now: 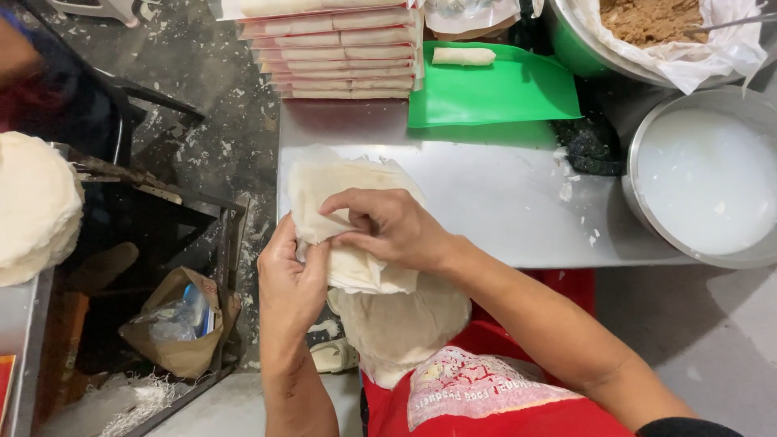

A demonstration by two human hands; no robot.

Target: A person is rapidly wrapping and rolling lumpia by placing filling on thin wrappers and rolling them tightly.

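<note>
Both hands work a stack of thin pale wrapper sheets [344,206] at the near left edge of the steel surface [486,202]. Left hand [290,279] grips the stack's near left edge from below, right hand [388,226] pinches a top sheet, fingers curled, peeling a corner. More wrappers [401,324] hang below toward the red apron [486,396]. Far side: stacked packets of wrappers [340,53], a green cutting board [494,89] with one rolled spring roll [463,56] on it. Far right: bowl of brown filling [647,20] lined with plastic; right: metal bowl of white liquid [704,182]. Left: round pile of pale sheets [32,206], brown paper bag [178,324] on the floor.
</note>
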